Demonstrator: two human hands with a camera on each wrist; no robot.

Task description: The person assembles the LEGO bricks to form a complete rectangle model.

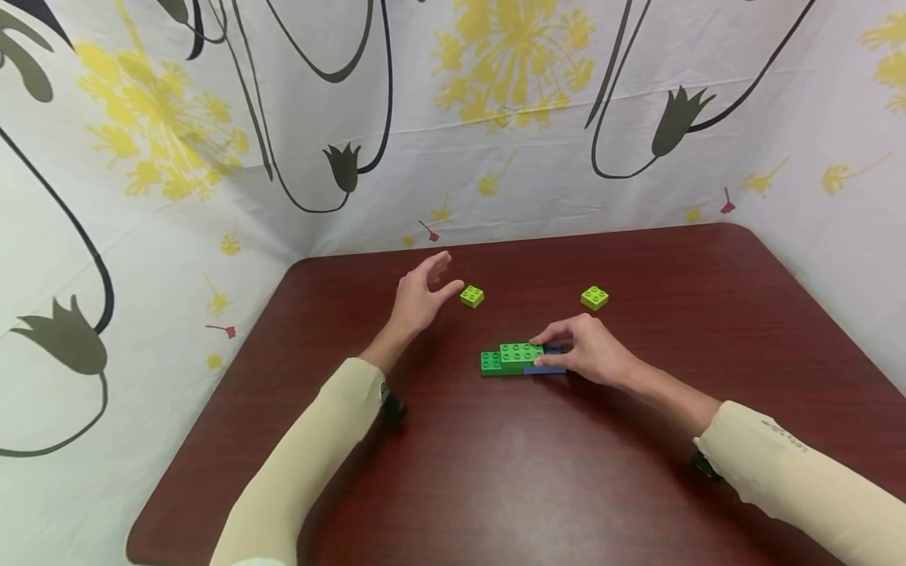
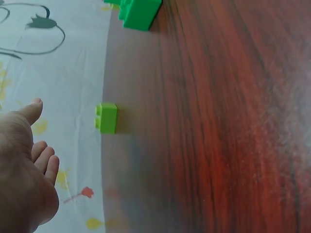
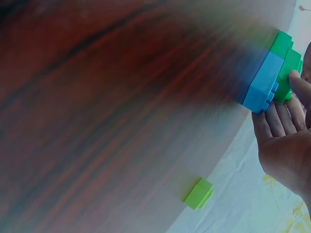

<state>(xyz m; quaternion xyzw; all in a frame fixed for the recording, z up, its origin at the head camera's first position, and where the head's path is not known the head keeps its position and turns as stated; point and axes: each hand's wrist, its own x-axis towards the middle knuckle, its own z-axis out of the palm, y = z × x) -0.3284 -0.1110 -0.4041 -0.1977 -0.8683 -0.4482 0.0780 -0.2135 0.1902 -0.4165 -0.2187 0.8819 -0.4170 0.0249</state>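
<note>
Above the desk (image 1: 495,472), the grip of your left hand (image 1: 421,295) is spread wide and holds nothing, just left of a lime-green two-by-two brick (image 1: 471,296). Nearer and to the right, a green two-by-four brick (image 1: 517,357) spans a lower green brick (image 1: 491,364) and a blue brick (image 1: 543,371). Your right hand (image 1: 598,350) pinches its right end between thumb and fingers; beyond lies a second lime-green brick (image 1: 594,298).

At the right edge, the right hand (image 3: 286,150) pinches a green brick (image 3: 285,80) (studs facing right) joined to a blue brick (image 3: 264,83) and a second green brick (image 3: 280,45). Below, right of centre, a lime brick (image 3: 198,194) sits on the table (image 3: 97,126).
</note>
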